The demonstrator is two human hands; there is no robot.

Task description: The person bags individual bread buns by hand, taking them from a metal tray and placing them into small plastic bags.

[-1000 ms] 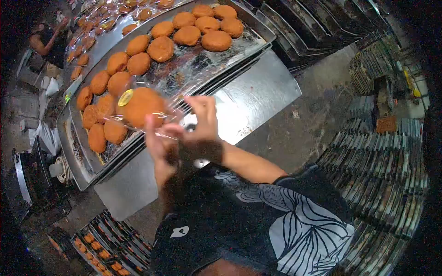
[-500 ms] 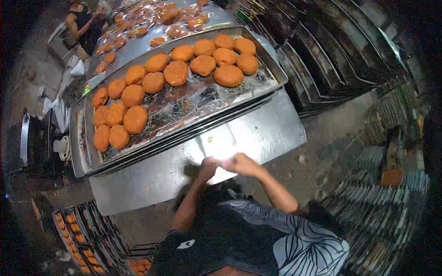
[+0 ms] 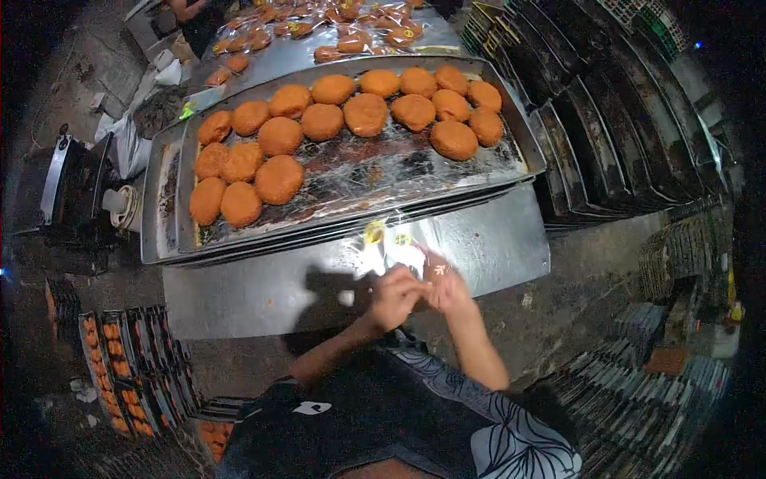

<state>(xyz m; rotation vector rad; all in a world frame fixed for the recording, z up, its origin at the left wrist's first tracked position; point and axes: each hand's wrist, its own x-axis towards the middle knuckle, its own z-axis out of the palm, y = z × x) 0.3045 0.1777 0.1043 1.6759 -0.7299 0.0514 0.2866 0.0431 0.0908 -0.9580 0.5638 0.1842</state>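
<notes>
Clear plastic wrapping (image 3: 374,234), marked with yellow labels, shows just beyond the hands, over the metal table (image 3: 231,307). The left hand (image 3: 391,302) and right hand (image 3: 452,297) nearly meet, fingers bent inward (glare blurs the film there, so I cannot tell whether they pinch it). Beyond, round browned buns (image 3: 365,116) lie along the far and left sides of a baking tray (image 3: 351,177); farther off are wrapped buns (image 3: 352,41).
</notes>
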